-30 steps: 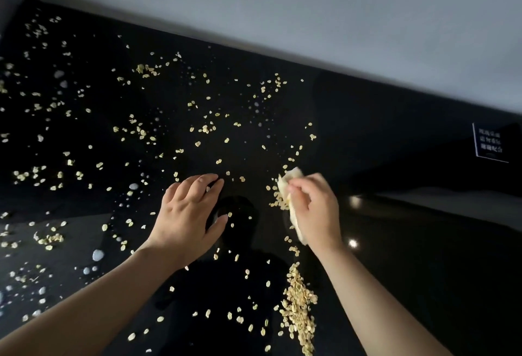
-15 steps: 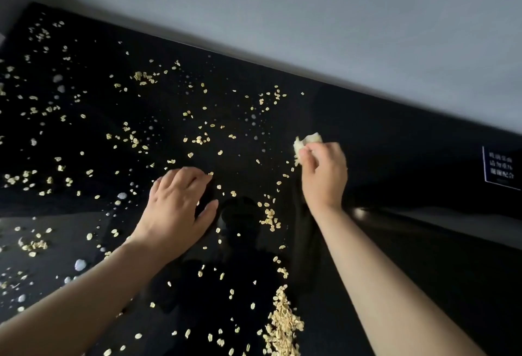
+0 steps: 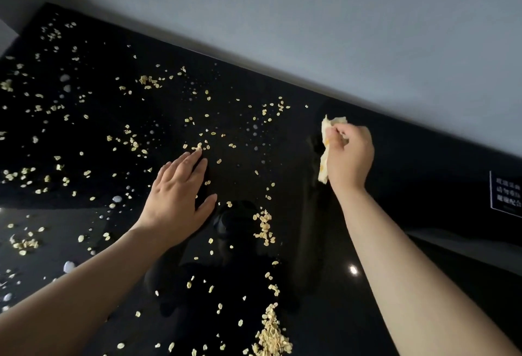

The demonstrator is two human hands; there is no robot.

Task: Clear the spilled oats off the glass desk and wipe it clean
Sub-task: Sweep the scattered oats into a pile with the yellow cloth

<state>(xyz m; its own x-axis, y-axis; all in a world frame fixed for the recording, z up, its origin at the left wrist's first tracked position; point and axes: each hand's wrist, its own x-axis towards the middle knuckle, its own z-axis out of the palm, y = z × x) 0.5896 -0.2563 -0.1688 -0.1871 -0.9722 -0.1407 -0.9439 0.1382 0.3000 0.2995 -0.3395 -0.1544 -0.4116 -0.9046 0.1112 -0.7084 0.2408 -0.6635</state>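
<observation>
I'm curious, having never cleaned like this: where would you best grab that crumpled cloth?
Probably the loose strip of the cloth below the right hand, pinched from the left; the hand's curled fingers cover the bunched middle.

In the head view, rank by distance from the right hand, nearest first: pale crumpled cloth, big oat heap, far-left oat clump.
1. The pale crumpled cloth, gripped in the right hand itself.
2. The big oat heap, bottom centre of the black glass desk.
3. The far-left oat clump, beyond the left hand.

Right hand (image 3: 348, 155) grips a crumpled cloth (image 3: 324, 144) above the oat-strewn black desk (image 3: 395, 242); left hand (image 3: 176, 197) lies flat.
</observation>
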